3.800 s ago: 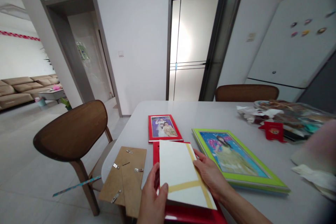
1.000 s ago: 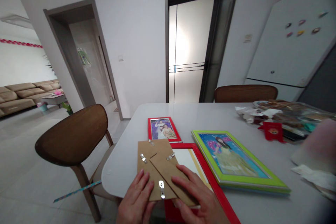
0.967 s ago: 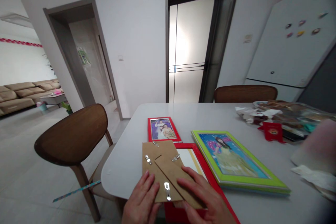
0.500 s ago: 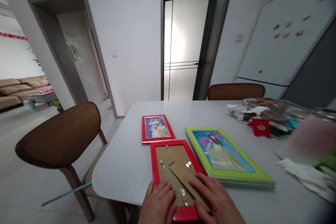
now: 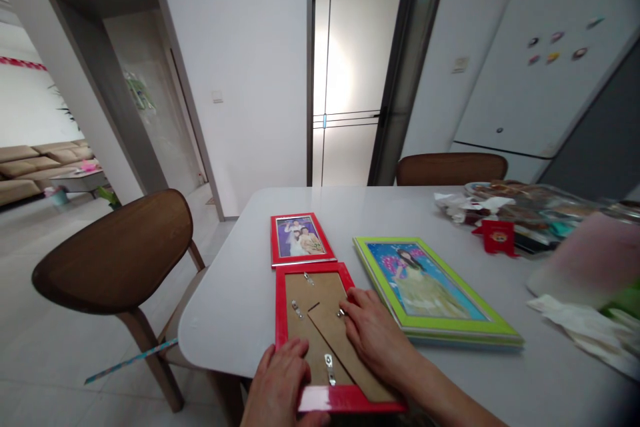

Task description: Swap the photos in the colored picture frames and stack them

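Red frame (image 5: pixel 281 299): laid face down on the near part of the counter (image 5: pixel 227 293), left of the green frame (image 5: pixel 411 283) and just short of the smaller red frame (image 5: pixel 300 239).
Backing board (image 5: pixel 325 287): seated inside the red rim, crossed by a long diagonal edge.
Metal clips (image 5: pixel 329 369): four are seen on the board, the right one partly covered by fingertips.
Left hand (image 5: pixel 280 377): curled loosely over the near left corner; whether the frame is gripped cannot be told.
Right hand (image 5: pixel 373 333): half curled, laid across the right rim, fingertips brought to the right clip; whether it is pinched or pressed cannot be told.
Far right: a red card (image 5: pixel 499 238) is set beside wrapped items (image 5: pixel 530 203).
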Tool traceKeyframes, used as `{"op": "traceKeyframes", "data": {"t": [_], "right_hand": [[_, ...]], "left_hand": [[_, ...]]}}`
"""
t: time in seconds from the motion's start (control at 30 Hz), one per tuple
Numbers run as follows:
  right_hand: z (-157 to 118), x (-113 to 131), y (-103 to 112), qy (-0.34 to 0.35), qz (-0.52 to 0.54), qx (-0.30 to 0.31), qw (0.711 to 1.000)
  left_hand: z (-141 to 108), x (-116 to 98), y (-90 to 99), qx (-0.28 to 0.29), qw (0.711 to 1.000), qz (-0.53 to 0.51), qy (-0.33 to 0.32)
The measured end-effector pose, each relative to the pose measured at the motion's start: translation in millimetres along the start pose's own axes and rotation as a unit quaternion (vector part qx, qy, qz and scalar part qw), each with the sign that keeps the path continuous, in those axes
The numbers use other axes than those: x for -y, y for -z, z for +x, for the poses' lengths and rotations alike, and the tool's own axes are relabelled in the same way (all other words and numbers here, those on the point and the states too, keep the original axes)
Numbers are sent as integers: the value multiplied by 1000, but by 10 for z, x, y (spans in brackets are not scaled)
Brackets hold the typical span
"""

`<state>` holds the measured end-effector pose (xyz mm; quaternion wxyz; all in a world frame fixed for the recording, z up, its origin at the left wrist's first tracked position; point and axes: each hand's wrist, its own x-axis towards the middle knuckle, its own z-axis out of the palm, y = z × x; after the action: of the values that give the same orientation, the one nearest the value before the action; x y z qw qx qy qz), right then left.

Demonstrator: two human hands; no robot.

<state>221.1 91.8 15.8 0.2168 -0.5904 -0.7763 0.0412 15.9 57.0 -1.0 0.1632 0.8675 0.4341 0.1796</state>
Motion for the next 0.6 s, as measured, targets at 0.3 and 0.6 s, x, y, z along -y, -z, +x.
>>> {"op": "traceKeyframes", "data": {"t": [0.3,0.6], "right_hand": [[-19,-58,-46,9,24,-7,1000],[-32,-80,-81,12,40,-26,999]], "left_hand": [[-18,-35,-33,-3,1000,1,24],[-25,-85,-1,-9,999,-6,32]]}}
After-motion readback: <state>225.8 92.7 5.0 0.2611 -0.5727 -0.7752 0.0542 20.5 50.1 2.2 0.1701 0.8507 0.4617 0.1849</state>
